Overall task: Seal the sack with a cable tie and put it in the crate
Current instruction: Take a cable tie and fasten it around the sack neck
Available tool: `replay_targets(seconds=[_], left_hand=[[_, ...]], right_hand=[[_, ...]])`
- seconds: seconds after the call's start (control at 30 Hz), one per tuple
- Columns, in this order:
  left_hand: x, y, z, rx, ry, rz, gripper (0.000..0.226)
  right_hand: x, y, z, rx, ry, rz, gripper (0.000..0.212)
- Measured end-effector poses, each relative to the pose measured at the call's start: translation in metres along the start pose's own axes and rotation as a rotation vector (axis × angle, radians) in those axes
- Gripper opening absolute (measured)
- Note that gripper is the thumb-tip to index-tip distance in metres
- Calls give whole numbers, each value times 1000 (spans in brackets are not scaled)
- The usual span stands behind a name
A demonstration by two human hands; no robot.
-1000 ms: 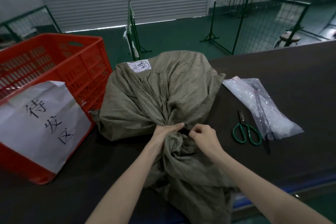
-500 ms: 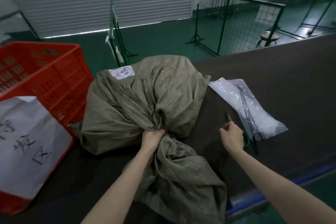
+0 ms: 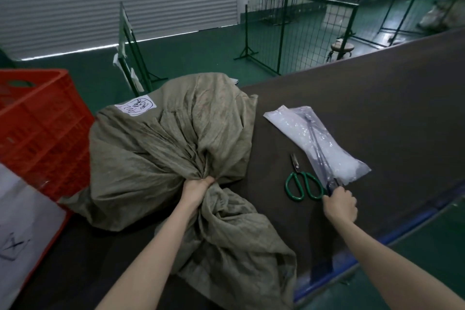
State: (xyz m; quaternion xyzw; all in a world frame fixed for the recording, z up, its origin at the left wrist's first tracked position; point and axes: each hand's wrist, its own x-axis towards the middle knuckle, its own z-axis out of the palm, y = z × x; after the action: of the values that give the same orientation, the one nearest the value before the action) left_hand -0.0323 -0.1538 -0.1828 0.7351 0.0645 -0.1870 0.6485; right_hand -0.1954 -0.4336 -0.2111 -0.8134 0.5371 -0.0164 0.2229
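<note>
A full olive-green woven sack (image 3: pixel 161 148) with a white label lies on the dark table (image 3: pixel 377 113). My left hand (image 3: pixel 197 190) is shut around its gathered neck, and the loose mouth fabric spills toward me. To the right lies a clear plastic bag (image 3: pixel 314 141) with black cable ties (image 3: pixel 318 148) in it. My right hand (image 3: pixel 339 205) pinches the ends of the ties that stick out of the bag's near end. The red plastic crate (image 3: pixel 45 131) stands at the left, touching the sack.
Green-handled scissors (image 3: pixel 300 182) lie between the sack and the plastic bag, just left of my right hand. A white paper sign (image 3: pixel 22 229) hangs on the crate's front. Green wire fence panels (image 3: pixel 297 33) stand on the floor beyond the table.
My right hand has left the sack's neck, moved right past the scissors and closed on the cable tie ends at the bag. My left hand keeps its hold on the neck.
</note>
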Motion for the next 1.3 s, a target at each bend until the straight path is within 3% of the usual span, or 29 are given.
replay_targets(seconds=[0.1, 0.23, 0.47, 0.57, 0.8, 0.97, 1.1, 1.3], left_hand=[[0, -6, -6, -24, -41, -74, 42], [-22, 5, -4, -92, -98, -118, 6], [-31, 0, -3, -132, -108, -146, 7], [-34, -4, -5, -138, -108, -156, 5], [-49, 0, -9, -175, -161, -178, 19], [-53, 0, -14, -153, -184, -158, 44], [-55, 2, -15, -168, -174, -166, 52], [-58, 3, -15, -168, -187, -186, 48]], right_hand=[[-3, -2, 3, 29, -30, 8, 37], [-7, -2, 3, 51, -60, 4, 31], [-17, -1, -1, 90, -61, 10, 30], [-25, -2, -6, 85, -25, -81, 24], [-52, -25, -14, 253, -100, -274, 21], [-74, -49, -27, 129, -135, -556, 26], [-88, -67, -46, -8, 14, -782, 26], [-109, -103, -82, 69, 584, -1077, 3]])
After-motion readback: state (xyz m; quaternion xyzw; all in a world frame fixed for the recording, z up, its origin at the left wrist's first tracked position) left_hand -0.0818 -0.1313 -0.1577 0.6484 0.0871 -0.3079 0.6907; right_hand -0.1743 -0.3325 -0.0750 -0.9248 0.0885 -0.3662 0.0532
